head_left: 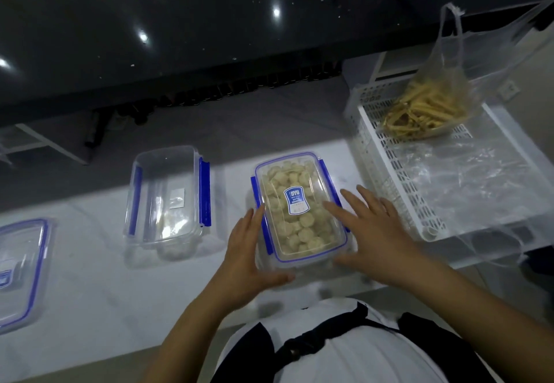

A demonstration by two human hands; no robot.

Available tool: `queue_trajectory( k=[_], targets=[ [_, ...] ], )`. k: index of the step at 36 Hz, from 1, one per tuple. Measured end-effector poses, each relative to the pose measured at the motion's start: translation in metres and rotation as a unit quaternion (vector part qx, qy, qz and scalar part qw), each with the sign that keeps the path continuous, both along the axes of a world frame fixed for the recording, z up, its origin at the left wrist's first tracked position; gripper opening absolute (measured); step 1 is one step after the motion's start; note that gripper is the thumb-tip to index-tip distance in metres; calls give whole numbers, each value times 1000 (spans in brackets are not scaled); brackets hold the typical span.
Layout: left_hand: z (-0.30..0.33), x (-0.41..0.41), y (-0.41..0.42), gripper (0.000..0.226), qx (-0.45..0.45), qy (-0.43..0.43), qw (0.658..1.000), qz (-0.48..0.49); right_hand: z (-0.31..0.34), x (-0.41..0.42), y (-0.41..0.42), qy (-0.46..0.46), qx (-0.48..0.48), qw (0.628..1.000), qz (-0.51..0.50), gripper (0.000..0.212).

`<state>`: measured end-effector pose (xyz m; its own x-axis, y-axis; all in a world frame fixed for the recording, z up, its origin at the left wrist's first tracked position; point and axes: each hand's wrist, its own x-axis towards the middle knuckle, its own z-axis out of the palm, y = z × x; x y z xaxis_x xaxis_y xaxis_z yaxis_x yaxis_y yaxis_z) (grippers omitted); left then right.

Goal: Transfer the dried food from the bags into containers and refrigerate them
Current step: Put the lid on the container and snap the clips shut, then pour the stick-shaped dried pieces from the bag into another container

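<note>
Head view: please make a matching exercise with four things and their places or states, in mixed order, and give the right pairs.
Things:
1. filled container
2. empty container
3. bag of dried sticks
4. loose lid

Places or states:
A. in the white basket
B. at the far left edge
C. between the left hand and right hand
D. open, nearly nothing inside

Pairs: 1-C, 2-D, 3-A, 4-B

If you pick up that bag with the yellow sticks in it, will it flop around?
Probably yes. The plastic bag looks thin and crinkly, so it should sag. The yellow sticks lie loose inside and would likely shift. It seems light for its size, being only partly full.
</note>
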<state>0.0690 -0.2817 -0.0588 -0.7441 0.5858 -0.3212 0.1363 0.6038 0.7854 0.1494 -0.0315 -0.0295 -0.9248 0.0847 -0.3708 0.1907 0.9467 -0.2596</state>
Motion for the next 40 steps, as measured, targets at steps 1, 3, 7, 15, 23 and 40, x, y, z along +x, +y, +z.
queue_trajectory(
  k=[1, 3, 7, 15, 23, 40],
  targets=[
    [-1, 2, -2, 121, -14, 10, 1000, -12, -3, 3, -1, -13, 21, 1000, 9, 96],
    [-1, 3, 0, 112, -26, 39, 999, -14, -7, 6, -2, -14, 45, 999, 21, 88],
    [1, -5, 16, 101, -37, 66, 997, -13, -10, 1, 1, 9, 86, 996, 10, 77],
    [-4, -29, 73, 107, -67, 106, 990, -60, -6, -6, 32, 9, 163, 986, -47, 82],
    [-1, -37, 99, 112, -63, 124, 988, -71, -13, -3, 55, 30, 125, 988, -84, 83],
    [119, -113, 177, 79, 20, 250, 962, -111, 106, -38, 187, 410, -334, 716, -455, 66]
  ],
)
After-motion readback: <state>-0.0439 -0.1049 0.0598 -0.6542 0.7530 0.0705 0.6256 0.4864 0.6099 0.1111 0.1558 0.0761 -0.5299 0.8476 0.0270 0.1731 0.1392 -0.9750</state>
